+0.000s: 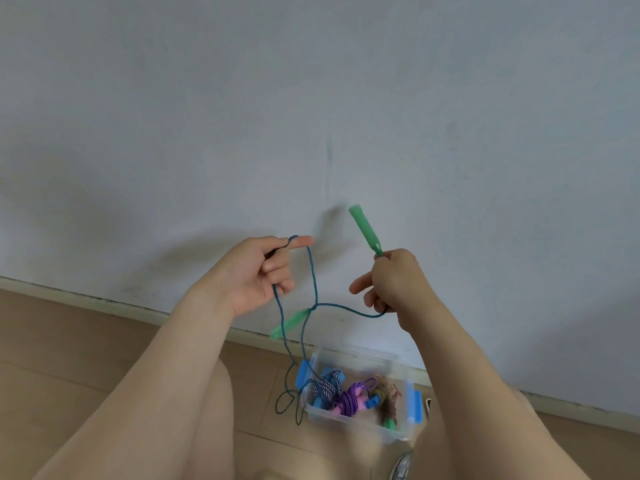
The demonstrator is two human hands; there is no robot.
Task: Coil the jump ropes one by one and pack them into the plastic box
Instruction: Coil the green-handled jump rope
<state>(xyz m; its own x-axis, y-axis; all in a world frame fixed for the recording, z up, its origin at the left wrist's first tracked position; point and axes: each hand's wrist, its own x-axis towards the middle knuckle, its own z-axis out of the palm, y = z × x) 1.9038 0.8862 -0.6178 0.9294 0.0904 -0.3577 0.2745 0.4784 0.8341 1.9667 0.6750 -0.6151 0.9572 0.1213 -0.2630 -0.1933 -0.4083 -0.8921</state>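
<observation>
While the teal rope (313, 276) hangs loose between the hands: it is the one being worked on, held up in front of the wall (311, 98), above and to the left of the plastic box (363, 427).
Packed so far: three coiled ropes lie in the box: a blue-and-white rope (325, 389) on the left, a purple rope (349, 398) in the middle and a brownish rope (388, 398) on the right.
Left to do: by my reading the coiling has hardly begun; only one loop is formed, and the slack trails down to the floor (69, 341) just left of the box.
Left hand (263, 271): forefinger held straight with the rope draped over it, the other fingers curled in around the strand.
Right hand (391, 282): closed tight, pinching the rope right under the upper green handle (365, 230), with a second strand caught in the lower fingers.
Upper green handle axis: steeply tilted, free end up and leaning left toward the wall, rope end down in the fist.
Lower green handle (289, 323) axis: slanted, free end low and left, rope end up and right where the strands cross.
</observation>
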